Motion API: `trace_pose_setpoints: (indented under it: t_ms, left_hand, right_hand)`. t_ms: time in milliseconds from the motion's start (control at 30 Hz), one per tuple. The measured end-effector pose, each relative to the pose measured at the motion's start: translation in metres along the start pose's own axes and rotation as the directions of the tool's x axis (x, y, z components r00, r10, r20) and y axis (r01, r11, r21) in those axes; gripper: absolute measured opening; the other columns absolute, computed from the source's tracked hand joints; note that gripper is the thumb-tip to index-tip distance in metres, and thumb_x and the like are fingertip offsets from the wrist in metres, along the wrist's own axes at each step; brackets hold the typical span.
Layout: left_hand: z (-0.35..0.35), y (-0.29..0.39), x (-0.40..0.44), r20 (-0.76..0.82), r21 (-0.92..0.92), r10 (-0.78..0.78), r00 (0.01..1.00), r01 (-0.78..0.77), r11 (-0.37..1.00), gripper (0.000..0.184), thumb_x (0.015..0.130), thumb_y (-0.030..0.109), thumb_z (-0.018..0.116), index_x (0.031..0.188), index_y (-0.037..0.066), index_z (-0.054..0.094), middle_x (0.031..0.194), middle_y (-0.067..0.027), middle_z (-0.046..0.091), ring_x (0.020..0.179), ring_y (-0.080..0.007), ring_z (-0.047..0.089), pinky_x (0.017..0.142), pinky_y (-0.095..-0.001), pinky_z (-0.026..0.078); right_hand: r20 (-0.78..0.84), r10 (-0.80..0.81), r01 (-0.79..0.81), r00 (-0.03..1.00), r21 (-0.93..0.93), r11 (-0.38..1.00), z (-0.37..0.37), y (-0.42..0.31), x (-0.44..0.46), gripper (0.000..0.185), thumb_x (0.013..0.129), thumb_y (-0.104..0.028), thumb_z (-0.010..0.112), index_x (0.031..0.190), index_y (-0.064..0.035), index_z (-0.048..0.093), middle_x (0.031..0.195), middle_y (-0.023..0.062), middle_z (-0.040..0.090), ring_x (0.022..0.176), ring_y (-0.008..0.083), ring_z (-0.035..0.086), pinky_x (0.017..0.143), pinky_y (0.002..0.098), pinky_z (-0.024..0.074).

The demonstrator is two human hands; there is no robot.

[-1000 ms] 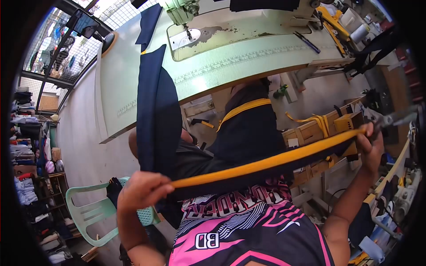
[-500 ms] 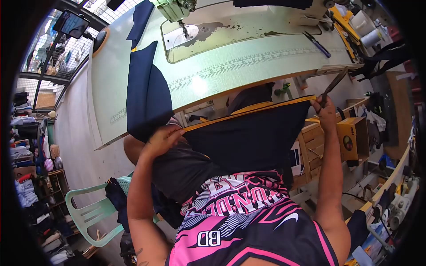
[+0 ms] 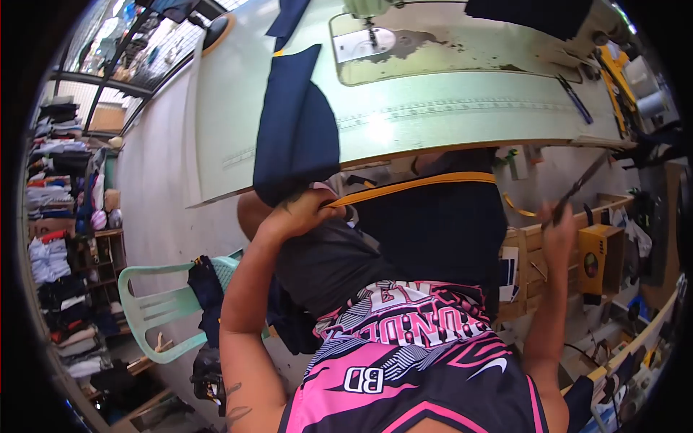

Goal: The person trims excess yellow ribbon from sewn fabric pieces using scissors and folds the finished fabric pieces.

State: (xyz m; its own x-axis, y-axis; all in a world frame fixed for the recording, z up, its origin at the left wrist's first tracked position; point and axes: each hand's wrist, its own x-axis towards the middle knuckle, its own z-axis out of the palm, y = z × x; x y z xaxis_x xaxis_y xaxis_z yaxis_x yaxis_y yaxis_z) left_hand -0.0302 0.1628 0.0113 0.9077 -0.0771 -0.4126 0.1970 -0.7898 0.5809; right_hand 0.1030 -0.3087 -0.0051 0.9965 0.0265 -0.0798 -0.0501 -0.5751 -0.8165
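Observation:
My left hand is closed on the left end of a yellow-orange trimmed edge of dark navy fabric. The cloth hangs down over my lap. In my right hand is a pair of dark scissors, blades pointing up and right, apart from the cloth. Between the fabric's right end and that hand curls a short yellow strip; I cannot tell whether the fingers touch it. Another navy piece drapes over the table's front edge, just above my left hand.
The sewing machine stands on a pale green table with a printed ruler. Small snips lie at its right, near thread cones. A green plastic chair is at left, a yellow box at right.
My right hand has let go of the fabric's right end and moved down and right with the scissors. The yellow strip now hangs away from the cloth. The view has shifted.

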Motion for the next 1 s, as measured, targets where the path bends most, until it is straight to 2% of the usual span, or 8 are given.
trace_pose_setpoints:
  t_ms: [100,133,200,267,300,433,600,1000]
  left_hand:
    - [-0.008,0.006,-0.008,-0.049,0.101,0.122,0.991,-0.116,0.988,0.018,0.096,0.016,0.057,0.091,0.001,0.066,0.072,-0.0042,0.060,0.061,-0.0166,0.049,0.060,-0.0308,0.043]
    - [-0.011,0.011,-0.009,-0.048,0.107,0.122,0.991,-0.117,0.987,0.018,0.096,0.016,0.057,0.091,0.001,0.066,0.072,-0.0042,0.060,0.061,-0.0166,0.049,0.060,-0.0308,0.043]
    - [-0.020,0.026,-0.012,0.000,0.003,0.025,1.000,-0.025,1.000,0.020,0.096,0.018,0.058,0.093,0.001,0.069,0.079,-0.0057,0.065,0.064,-0.0178,0.053,0.064,-0.0306,0.045]
    - [-0.024,0.036,-0.016,0.058,-0.095,-0.070,0.996,0.075,0.993,0.022,0.095,0.020,0.058,0.094,0.002,0.071,0.086,-0.0072,0.070,0.068,-0.0190,0.057,0.068,-0.0304,0.047]
    - [-0.024,0.037,-0.017,0.054,-0.089,-0.067,0.996,0.072,0.993,0.022,0.095,0.020,0.058,0.094,0.002,0.071,0.086,-0.0072,0.070,0.068,-0.0190,0.057,0.068,-0.0304,0.047]
    - [-0.021,0.041,-0.022,0.011,-0.312,-0.110,0.994,0.107,0.944,0.022,0.096,0.018,0.058,0.092,0.000,0.071,0.082,-0.0042,0.071,0.062,-0.0114,0.052,0.064,-0.0252,0.045]
    - [-0.020,0.050,-0.027,-0.047,-0.419,-0.202,0.978,0.165,0.893,0.023,0.096,0.017,0.058,0.091,-0.001,0.071,0.078,-0.0014,0.070,0.061,-0.0062,0.049,0.060,-0.0206,0.043]
    - [-0.021,0.051,-0.030,-0.097,-0.483,-0.235,0.967,0.161,0.861,0.023,0.096,0.018,0.059,0.089,0.000,0.072,0.075,0.0003,0.069,0.059,-0.0041,0.045,0.057,-0.0177,0.038]
  right_hand:
    - [0.551,-0.072,-0.287,0.831,0.538,0.793,0.015,-0.046,-0.060,0.014,0.090,0.001,0.042,0.083,-0.0085,0.049,0.072,0.0059,0.059,0.060,0.0151,0.056,0.058,0.0263,0.0447]
    - [0.549,-0.075,-0.286,0.833,0.543,0.789,0.024,-0.057,-0.075,0.014,0.090,0.001,0.042,0.083,-0.0085,0.049,0.072,0.0059,0.059,0.060,0.0151,0.056,0.058,0.0263,0.0447]
    - [0.899,0.035,-0.654,0.436,0.291,0.698,0.042,-0.079,-0.098,0.016,0.091,-0.002,0.040,0.080,-0.0091,0.048,0.065,0.0063,0.058,0.049,0.0157,0.057,0.043,0.0234,0.0408]
    - [0.968,0.092,-0.664,0.235,0.091,0.742,0.059,-0.102,-0.107,0.023,0.097,-0.013,0.040,0.077,-0.0077,0.050,0.061,0.0079,0.058,0.044,0.0151,0.054,0.041,0.0232,0.0387]
    - [0.967,0.086,-0.661,0.240,0.098,0.744,0.065,-0.105,-0.107,0.023,0.097,-0.013,0.040,0.077,-0.0077,0.050,0.061,0.0079,0.058,0.044,0.0151,0.054,0.041,0.0232,0.0387]
    - [0.990,-0.074,-0.906,-0.121,-0.080,0.415,0.094,-0.105,-0.109,0.037,0.102,-0.040,0.051,0.079,-0.0102,0.049,0.062,0.0052,0.057,0.048,0.0123,0.055,0.043,0.0208,0.0384]
    - [0.999,0.024,-0.791,-0.026,-0.036,0.610,0.110,-0.129,-0.116,0.047,0.100,-0.053,0.049,0.080,-0.0102,0.050,0.062,0.0042,0.056,0.048,0.0110,0.055,0.044,0.0205,0.0377]
    - [0.994,-0.024,-0.676,0.110,0.092,0.731,0.134,-0.137,-0.131,0.042,0.101,-0.044,0.053,0.081,-0.0070,0.051,0.063,0.0040,0.055,0.052,0.0111,0.054,0.049,0.0219,0.0419]
